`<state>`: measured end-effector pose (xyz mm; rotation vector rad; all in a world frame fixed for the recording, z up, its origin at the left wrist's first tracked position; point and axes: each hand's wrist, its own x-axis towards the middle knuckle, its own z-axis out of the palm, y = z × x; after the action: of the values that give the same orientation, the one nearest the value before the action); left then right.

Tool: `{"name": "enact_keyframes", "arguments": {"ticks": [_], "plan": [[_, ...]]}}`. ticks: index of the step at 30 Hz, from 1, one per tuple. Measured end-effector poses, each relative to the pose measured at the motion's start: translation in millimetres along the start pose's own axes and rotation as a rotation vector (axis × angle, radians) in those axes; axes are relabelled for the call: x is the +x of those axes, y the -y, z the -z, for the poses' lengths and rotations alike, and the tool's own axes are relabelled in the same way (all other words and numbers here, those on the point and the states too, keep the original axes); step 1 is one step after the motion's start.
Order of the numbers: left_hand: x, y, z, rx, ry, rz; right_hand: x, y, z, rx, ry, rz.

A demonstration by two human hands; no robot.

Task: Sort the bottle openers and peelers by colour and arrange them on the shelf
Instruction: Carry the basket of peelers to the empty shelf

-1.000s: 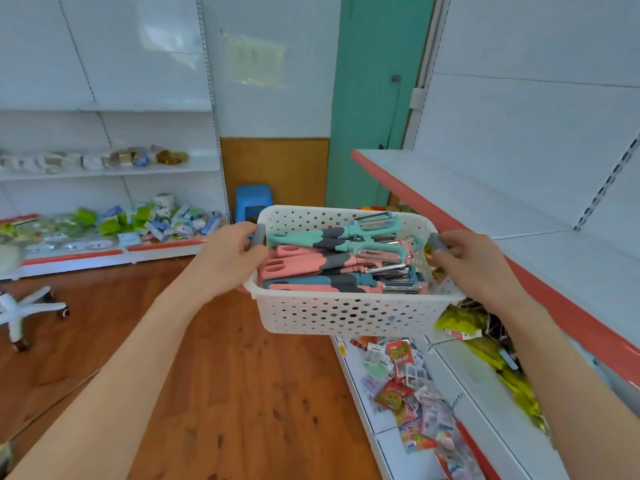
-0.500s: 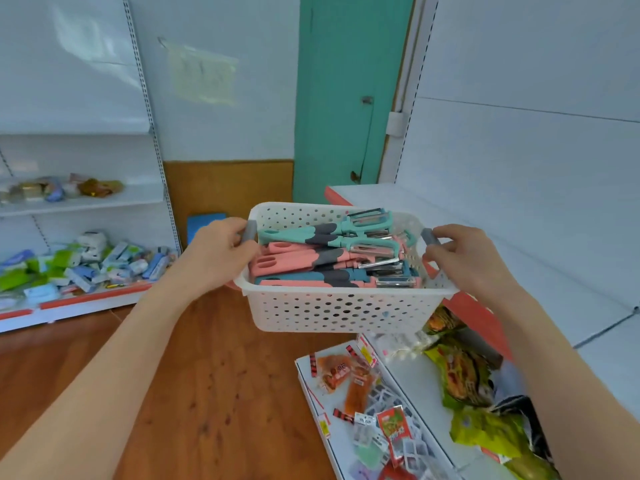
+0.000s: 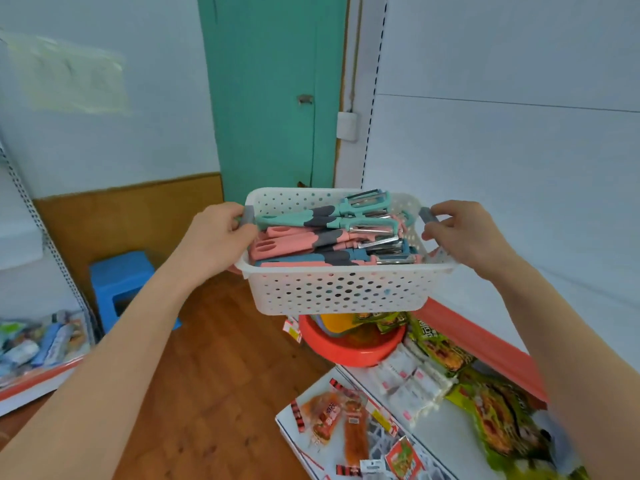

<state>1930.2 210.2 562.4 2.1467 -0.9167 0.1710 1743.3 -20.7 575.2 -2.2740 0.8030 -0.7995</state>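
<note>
A white perforated basket [image 3: 337, 292] hangs in the air in front of me, held level. My left hand [image 3: 216, 237] grips its grey left handle and my right hand [image 3: 464, 233] grips its grey right handle. Inside lie several peelers with grey grips: teal ones [image 3: 332, 218] on top, pink ones [image 3: 287, 242] in the middle, blue ones [image 3: 311, 259] toward the near side. Their metal blades point right. The white shelf [image 3: 540, 296] with a red front edge runs along my right, beside and just below the basket.
A red basin [image 3: 349, 348] sits on the floor under the basket. Lower shelves [image 3: 433, 434] at the bottom right hold snack packets. A blue stool [image 3: 119, 282] stands by the wall at left. A teal door [image 3: 273, 91] is straight ahead.
The view has swung right and the basket has moved with both hands toward the end of the right-hand shelf. Both grips on the handles are unchanged.
</note>
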Motion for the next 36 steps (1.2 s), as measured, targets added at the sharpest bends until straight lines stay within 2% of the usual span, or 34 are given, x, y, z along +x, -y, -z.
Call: {"name": "enact_keyframes", "arguments": {"ticks": [6,16,29,36], "plan": [[87,-1,-34,-0.079,0.061,-0.063,72,-16,-9,-0.066,-0.078,-0.062],[205,-16,-121,-0.217,0.121,-0.006,196,-70,-10,-0.130,-0.110,-0.108],[248,6,-191,-0.257,0.262,0.073,258,-132,-39,-0.174,-0.017,-0.215],[255,21,-197,-0.290,0.213,0.064,252,-137,-46,-0.166,-0.049,-0.289]]}}
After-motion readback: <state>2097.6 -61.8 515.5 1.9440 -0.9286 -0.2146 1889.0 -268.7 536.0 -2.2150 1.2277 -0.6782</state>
